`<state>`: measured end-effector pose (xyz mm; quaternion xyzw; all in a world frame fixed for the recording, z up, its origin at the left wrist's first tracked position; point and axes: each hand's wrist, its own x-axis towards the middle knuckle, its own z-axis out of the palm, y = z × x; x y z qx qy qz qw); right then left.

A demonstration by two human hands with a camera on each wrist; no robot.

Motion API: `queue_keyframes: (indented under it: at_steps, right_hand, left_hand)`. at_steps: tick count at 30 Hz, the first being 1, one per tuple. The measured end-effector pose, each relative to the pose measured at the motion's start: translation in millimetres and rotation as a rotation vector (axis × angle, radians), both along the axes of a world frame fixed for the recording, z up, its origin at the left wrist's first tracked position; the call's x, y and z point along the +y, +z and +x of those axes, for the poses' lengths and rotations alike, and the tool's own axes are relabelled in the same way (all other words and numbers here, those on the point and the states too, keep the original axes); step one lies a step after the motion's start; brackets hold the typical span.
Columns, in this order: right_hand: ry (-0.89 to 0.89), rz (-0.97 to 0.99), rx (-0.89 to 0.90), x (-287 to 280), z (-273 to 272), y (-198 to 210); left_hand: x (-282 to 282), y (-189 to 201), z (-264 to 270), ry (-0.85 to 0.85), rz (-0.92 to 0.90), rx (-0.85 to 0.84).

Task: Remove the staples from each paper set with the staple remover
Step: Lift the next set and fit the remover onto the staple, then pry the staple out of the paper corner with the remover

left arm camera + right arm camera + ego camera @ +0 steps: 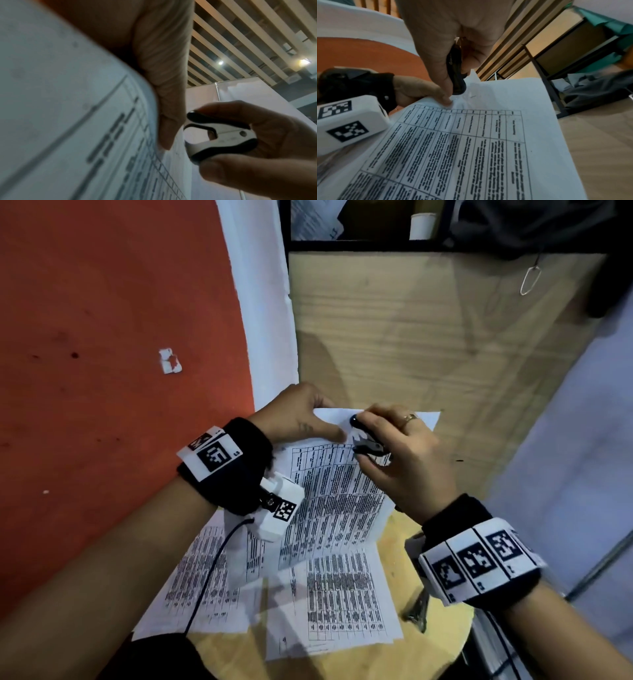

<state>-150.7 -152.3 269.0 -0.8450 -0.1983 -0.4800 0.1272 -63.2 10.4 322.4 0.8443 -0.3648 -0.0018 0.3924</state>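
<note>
My left hand (308, 419) pinches the top left corner of a printed paper set (335, 494) and holds it raised over the round wooden table (397, 546). My right hand (394, 440) grips a black and silver staple remover (366, 441) at that same corner. In the left wrist view the staple remover (219, 136) has its jaws apart, with the tips against the paper (68, 121) just beside my left thumb (171, 108). In the right wrist view a small staple (473, 96) shows on the sheet (488, 135), just right of the remover (456, 75).
Two more printed sheets lie flat on the table, one at the left (205, 577) and one at the front (342, 601). A dark metal object (419, 611) sits at the table's right edge. An orange surface (120, 337) is at the left and a wooden panel (411, 337) beyond.
</note>
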Motion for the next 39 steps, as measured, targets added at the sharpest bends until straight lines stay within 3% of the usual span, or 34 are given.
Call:
queue_keyframes:
  at_steps: [31,39]
  right_hand:
    - [-0.027,-0.265,-0.082,-1,1,17]
    - [-0.047,-0.376,-0.103,-5,3,20]
  left_hand:
    - [1,5,-17,-0.143,-0.109,0.219]
    - [1,6,-15,-0.095,-0.078,0.228]
